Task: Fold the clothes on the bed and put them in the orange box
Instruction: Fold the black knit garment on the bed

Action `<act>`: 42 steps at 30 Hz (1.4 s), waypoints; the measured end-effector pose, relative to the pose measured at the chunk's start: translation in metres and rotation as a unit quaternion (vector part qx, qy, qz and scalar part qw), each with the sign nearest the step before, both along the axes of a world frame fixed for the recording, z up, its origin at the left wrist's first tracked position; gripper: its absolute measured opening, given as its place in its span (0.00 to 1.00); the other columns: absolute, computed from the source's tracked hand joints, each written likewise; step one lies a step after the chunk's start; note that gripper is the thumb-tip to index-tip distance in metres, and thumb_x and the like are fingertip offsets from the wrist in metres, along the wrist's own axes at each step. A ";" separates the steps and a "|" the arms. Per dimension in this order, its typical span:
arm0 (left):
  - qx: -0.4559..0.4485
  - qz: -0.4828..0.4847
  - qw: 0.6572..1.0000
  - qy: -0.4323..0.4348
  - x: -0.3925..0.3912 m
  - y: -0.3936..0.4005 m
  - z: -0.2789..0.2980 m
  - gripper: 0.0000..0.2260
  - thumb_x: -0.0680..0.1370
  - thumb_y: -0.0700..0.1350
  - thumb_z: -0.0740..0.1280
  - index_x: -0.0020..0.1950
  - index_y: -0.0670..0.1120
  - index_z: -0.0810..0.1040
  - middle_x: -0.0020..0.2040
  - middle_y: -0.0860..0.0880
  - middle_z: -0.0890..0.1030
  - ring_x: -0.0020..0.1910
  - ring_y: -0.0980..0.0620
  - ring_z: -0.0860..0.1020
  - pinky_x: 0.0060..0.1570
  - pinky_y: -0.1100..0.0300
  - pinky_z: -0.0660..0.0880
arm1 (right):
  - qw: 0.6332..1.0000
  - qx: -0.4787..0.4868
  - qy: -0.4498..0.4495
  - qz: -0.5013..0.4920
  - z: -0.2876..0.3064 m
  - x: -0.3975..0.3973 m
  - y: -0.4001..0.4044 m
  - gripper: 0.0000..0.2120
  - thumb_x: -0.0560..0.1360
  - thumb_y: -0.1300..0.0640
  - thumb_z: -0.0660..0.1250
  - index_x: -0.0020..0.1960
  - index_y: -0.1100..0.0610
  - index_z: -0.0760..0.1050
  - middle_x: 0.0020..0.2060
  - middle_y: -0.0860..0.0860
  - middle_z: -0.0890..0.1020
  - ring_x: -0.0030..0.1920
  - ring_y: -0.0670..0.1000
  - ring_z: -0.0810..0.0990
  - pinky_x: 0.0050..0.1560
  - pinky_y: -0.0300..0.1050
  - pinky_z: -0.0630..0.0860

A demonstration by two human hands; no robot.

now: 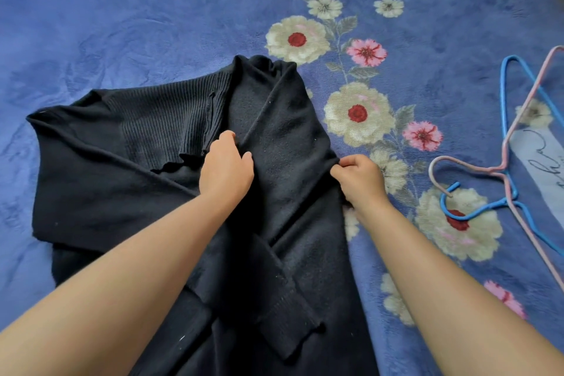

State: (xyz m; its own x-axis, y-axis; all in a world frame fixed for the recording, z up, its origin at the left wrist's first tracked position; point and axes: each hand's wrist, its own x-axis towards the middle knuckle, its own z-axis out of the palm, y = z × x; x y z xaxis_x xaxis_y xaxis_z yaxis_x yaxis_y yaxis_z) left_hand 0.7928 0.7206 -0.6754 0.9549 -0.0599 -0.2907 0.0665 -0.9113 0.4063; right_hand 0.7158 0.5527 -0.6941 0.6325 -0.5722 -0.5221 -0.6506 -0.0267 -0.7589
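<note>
A black knit sweater [128,180] lies spread on the blue flowered blanket [152,24], its ribbed collar part turned up toward the far side and one sleeve [283,293] folded across the body near me. My left hand [225,168] rests on the middle of the sweater, fingers curled into a fold of the fabric. My right hand [360,177] pinches the sweater's right edge between thumb and fingers. The orange box is not in view.
Two wire hangers, one blue [508,143] and one pink [476,166], lie crossed on the blanket at the right, close to my right hand. The blanket stretches bare to the left and far side. A flower band [357,113] runs diagonally beside the sweater.
</note>
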 end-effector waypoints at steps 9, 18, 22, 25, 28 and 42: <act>0.158 -0.311 0.936 -0.041 -0.050 0.041 -0.022 0.31 0.77 0.61 0.43 0.76 0.47 0.55 0.77 0.46 0.54 0.76 0.47 0.50 0.72 0.49 0.48 | 0.929 -0.288 0.068 0.221 0.002 -0.020 0.013 0.14 0.79 0.56 0.58 0.60 0.63 0.66 0.56 0.61 0.75 0.55 0.62 0.74 0.46 0.51 0.68; 0.095 -0.080 0.986 -0.111 -0.102 0.117 0.001 0.24 0.79 0.51 0.57 0.70 0.38 0.66 0.70 0.37 0.66 0.70 0.39 0.64 0.68 0.45 0.59 | 0.918 -0.275 0.134 0.251 0.009 -0.119 0.051 0.19 0.79 0.55 0.58 0.66 0.65 0.66 0.60 0.61 0.73 0.61 0.61 0.71 0.56 0.49 0.67; 0.101 0.174 0.979 -0.036 -0.151 0.171 0.003 0.27 0.79 0.50 0.61 0.74 0.39 0.58 0.72 0.38 0.60 0.72 0.41 0.57 0.69 0.45 0.54 | 0.916 -0.267 0.181 0.237 0.014 -0.147 0.062 0.17 0.81 0.55 0.55 0.63 0.66 0.69 0.54 0.62 0.77 0.56 0.62 0.75 0.47 0.50 0.69; 0.098 0.307 0.943 0.083 -0.185 0.204 0.002 0.27 0.79 0.54 0.59 0.70 0.37 0.61 0.68 0.36 0.64 0.67 0.38 0.62 0.62 0.43 0.62 | 0.931 -0.232 0.197 0.200 0.014 -0.165 0.071 0.14 0.80 0.54 0.56 0.51 0.65 0.72 0.41 0.58 0.75 0.50 0.62 0.75 0.41 0.48 0.65; 0.081 0.303 0.939 0.143 -0.207 0.230 -0.001 0.24 0.79 0.55 0.57 0.63 0.35 0.67 0.61 0.36 0.71 0.60 0.38 0.68 0.56 0.46 0.67 | 0.944 -0.202 0.207 0.160 0.015 -0.188 0.078 0.18 0.80 0.54 0.57 0.33 0.57 0.61 0.33 0.54 0.70 0.43 0.57 0.70 0.39 0.47 0.60; -0.294 0.234 0.824 0.424 -0.223 0.301 0.058 0.07 0.76 0.32 0.64 0.51 0.39 0.77 0.44 0.44 0.83 0.42 0.47 0.81 0.37 0.58 0.80 | 0.978 0.047 0.186 0.080 0.086 -0.252 0.082 0.12 0.76 0.49 0.64 0.44 0.58 0.77 0.41 0.54 0.81 0.43 0.58 0.80 0.43 0.51 0.77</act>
